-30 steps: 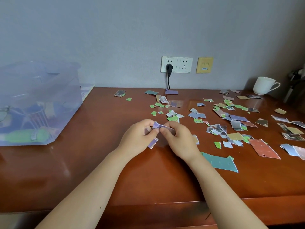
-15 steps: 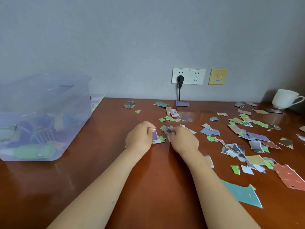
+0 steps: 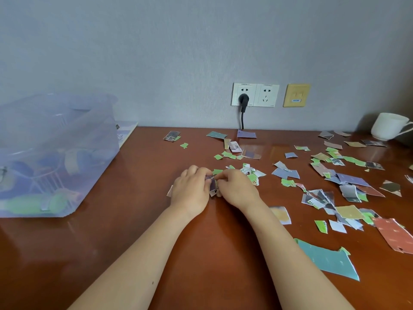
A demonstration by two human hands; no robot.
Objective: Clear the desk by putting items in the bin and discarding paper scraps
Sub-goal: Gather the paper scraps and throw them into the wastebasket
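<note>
Nearest: a large teal scrap (image 3: 328,261) lies flat on the brown tabletop (image 3: 134,231) at lower right, with a red scrap (image 3: 395,238) just beyond it at the right edge. Two bare forearms reach forward to mid-tabletop. The left hand (image 3: 190,191) and right hand (image 3: 237,189) meet knuckles-up, nearly touching. The fingers of both are curled inward and pinch a small purple scrap (image 3: 213,185) between them, low over the wood; whether it touches the surface cannot be told. A pale scrap edge (image 3: 169,190) shows at the left hand's outer side. Loose paper scraps (image 3: 321,198) in green, purple, grey, tan and white are spread to the right of the hands and behind them, densest at right, thinning toward the centre. The translucent bluish bin (image 3: 55,153) stands at far left, well apart from the hands; green and blue shapes show blurred through its wall. A flat printed sheet (image 3: 126,132) lies behind it by the wall. A white cup (image 3: 388,126) stands at far right rear. On the grey wall: a double white socket (image 3: 266,95) with a black plug (image 3: 243,100) in its left half, and a yellow plate (image 3: 296,95) beside it.
</note>
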